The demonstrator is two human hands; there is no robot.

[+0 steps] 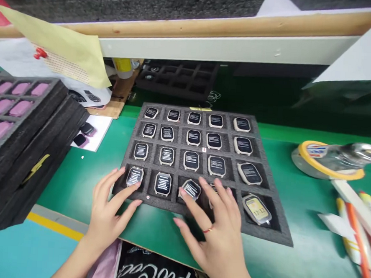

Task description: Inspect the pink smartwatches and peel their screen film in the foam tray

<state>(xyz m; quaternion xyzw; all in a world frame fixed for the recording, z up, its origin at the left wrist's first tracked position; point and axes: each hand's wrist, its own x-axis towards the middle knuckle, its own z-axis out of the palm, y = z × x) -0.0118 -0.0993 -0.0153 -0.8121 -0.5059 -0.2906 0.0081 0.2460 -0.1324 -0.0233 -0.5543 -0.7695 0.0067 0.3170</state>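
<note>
A dark foam tray [197, 207] lies on the green bench, its compartments holding smartwatches without straps, most with white text lit on black screens. My left hand [112, 210] is at the tray's front left corner, fingers apart, index fingertip on the front-left smartwatch [135, 176]. My right hand [216, 224] spreads over the front row, its index finger at the edge of a smartwatch [191, 189]. Its other fingers mostly cover the neighbouring watch. At the front right corner, a smartwatch [258, 209] shows a yellow clock face and sits tilted in its compartment.
Stacked foam trays [24, 146] with pink pieces stand at the left. A yellow-rimmed container [313, 159] with a metal-topped bottle is at the right, near several pens [355, 233]. Another dark tray [179, 78] lies under the shelf [210, 46]. Yellow paper [65, 47] hangs at upper left.
</note>
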